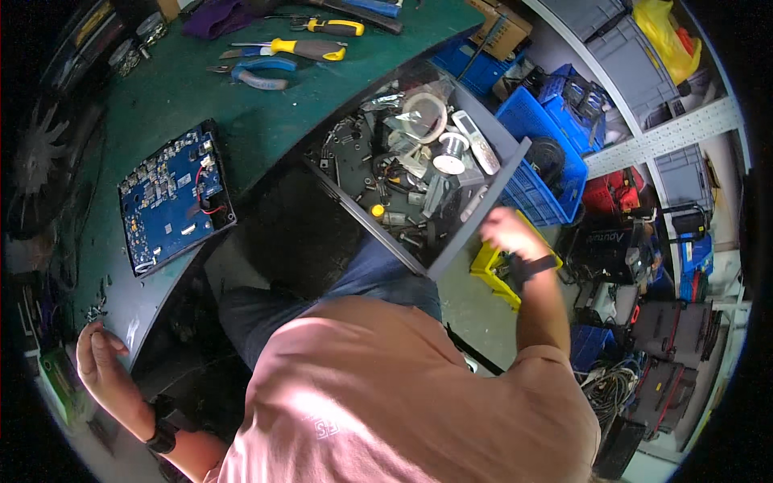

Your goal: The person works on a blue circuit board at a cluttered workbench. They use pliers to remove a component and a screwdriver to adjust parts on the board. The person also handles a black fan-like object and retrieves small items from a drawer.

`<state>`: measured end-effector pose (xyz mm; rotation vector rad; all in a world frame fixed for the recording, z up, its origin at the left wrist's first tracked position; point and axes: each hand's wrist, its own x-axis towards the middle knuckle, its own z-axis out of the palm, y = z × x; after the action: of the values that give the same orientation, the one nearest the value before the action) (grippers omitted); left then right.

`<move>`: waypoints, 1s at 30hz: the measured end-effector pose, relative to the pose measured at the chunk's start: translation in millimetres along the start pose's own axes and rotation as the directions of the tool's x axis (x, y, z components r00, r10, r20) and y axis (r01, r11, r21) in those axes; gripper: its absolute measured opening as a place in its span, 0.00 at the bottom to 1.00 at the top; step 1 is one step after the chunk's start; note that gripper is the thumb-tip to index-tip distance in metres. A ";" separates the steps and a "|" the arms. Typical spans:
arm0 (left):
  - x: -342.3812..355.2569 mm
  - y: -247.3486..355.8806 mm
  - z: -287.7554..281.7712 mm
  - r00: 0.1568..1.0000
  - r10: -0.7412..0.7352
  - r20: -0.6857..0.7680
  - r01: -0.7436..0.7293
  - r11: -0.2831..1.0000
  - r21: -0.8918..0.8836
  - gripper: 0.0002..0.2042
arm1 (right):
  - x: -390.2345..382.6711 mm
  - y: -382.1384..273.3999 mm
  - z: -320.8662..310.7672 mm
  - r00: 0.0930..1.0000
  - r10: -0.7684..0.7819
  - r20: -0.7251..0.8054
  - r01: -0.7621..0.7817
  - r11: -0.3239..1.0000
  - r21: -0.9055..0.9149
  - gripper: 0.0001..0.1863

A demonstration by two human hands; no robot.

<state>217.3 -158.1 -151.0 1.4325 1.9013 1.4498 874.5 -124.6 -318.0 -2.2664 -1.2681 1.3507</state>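
Note:
My left hand (pixel 101 357) rests at the bench's near left edge, thumb apart from the loosely bent fingers, beside a small heap of screws (pixel 97 307). Nothing shows in it. A blue circuit board in a black casing (pixel 171 197) lies on the bench. To the right, a grey drawer (pixel 477 221) is pulled out above my lap. My right hand (pixel 513 233) is at the outside of its front panel, fingers curled against it. Inside the drawer are a solder wire spool (pixel 451 154), a white remote control (pixel 476 142), a roll of tape (pixel 423 117) and many small metal parts.
Pliers (pixel 262 74) and yellow-handled screwdrivers (pixel 310 50) lie on the green bench top (pixel 266 121). Beyond the drawer stand blue crates (pixel 551 173) and a yellow basket (pixel 491 270) on the floor. Shelving (pixel 684 129) with grey bins, black cases and coiled cables (pixel 612 390) lines the right.

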 end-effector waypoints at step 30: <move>-33.3 -8.6 -20.0 0.974 -0.225 0.019 0.224 0.974 0.018 0.14 | 36.4 -94.1 76.8 0.963 -0.238 -0.125 0.241 0.971 0.004 0.10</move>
<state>212.1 -196.6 -159.6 1.1886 1.9922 1.3123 767.6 -57.6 -330.4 -2.0680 -1.4256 1.1155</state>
